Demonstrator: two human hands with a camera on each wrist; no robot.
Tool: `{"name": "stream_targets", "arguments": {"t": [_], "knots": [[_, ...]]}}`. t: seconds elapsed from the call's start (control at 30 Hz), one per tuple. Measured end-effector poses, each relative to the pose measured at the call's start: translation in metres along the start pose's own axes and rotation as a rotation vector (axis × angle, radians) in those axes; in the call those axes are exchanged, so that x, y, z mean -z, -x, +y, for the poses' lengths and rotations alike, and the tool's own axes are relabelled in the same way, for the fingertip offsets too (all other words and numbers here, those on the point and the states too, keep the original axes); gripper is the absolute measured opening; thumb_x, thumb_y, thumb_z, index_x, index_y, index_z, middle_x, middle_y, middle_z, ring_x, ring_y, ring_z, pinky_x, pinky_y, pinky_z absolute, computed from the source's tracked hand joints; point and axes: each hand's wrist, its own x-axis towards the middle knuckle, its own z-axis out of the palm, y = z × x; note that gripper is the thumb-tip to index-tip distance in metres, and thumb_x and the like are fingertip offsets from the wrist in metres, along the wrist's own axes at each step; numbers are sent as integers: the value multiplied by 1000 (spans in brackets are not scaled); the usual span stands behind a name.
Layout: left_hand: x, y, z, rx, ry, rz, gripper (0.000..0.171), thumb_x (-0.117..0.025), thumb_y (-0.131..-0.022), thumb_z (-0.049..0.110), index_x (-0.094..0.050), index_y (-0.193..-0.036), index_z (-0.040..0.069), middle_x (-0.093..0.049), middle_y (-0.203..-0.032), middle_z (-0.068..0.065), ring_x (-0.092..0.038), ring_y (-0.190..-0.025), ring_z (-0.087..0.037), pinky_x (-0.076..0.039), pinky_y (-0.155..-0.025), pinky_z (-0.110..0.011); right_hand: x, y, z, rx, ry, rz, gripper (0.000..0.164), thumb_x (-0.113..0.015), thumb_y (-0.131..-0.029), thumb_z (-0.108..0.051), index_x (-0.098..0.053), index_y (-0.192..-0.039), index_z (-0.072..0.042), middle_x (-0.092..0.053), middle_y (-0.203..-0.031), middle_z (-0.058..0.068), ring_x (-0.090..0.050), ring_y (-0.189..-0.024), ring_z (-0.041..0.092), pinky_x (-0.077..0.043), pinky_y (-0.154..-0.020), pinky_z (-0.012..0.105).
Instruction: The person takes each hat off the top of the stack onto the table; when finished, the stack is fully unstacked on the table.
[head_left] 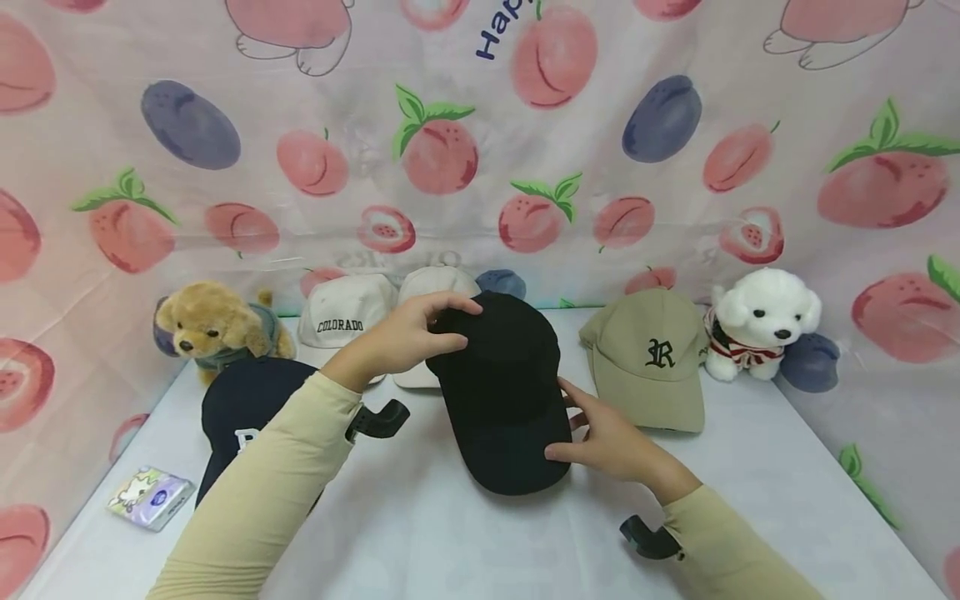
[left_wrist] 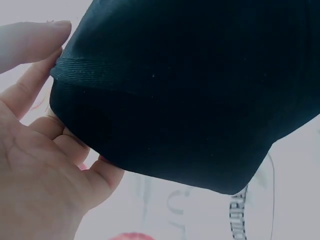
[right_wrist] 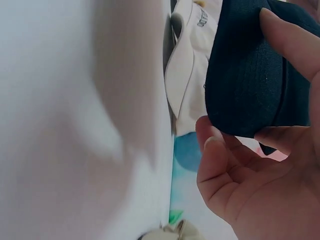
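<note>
A plain black baseball cap (head_left: 498, 392) is held above the middle of the white table, its brim tilted down toward me. My left hand (head_left: 412, 329) holds the crown at its upper left, with the thumb near the edge and several fingers partly hidden behind the cap in the left wrist view. At the brim's right edge, my right hand (head_left: 611, 437) pinches the cap. In the right wrist view its thumb (right_wrist: 292, 45) lies on the brim and the other fingers are under or beside the edge. Behind the black cap, a cream cap (head_left: 435, 287) is partly covered.
A cream COLORADO cap (head_left: 345, 304) sits at the back, beside a brown toy dog (head_left: 213, 321). A dark navy cap (head_left: 243, 400) lies partly under my left sleeve, near a tissue pack (head_left: 152, 498). Rightward are a khaki cap (head_left: 648, 367) and a white toy dog (head_left: 761, 312).
</note>
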Motion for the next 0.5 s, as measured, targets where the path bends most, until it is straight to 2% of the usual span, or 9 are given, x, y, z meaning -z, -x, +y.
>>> {"name": "stream_targets", "arguments": {"t": [0.2,0.37,0.5], "knots": [[12,13,-10,82,-24,18,37,-69,-93,9,-63,-129,10,-57,-132,-9,-58,-111,-26,-46,-95,-44,-13,-2,-5,22,-45,-16,99,-83,-83,-32,-25,-158,-5,-48,-143,16,-58,-101,20,-50,-77,31],[22,24,-15,103,-56,28,37,-68,-93,9,-63,-129,8,-56,-135,-12,-56,-116,-28,-45,-97,-45,-21,-5,-9,61,-92,-12,97,-84,-83,-27,-25,-158,-11,-46,-144,18,-59,-98,21,-50,-78,32],[29,31,-17,120,-75,36,37,-69,-93,9,-62,-129,7,-56,-133,-14,-57,-114,-29,-45,-95,-45,-28,-8,-12,68,-100,-22,94,-83,-84,-27,-28,-157,-9,-47,-143,17,-59,-98,19,-50,-78,31]]}}
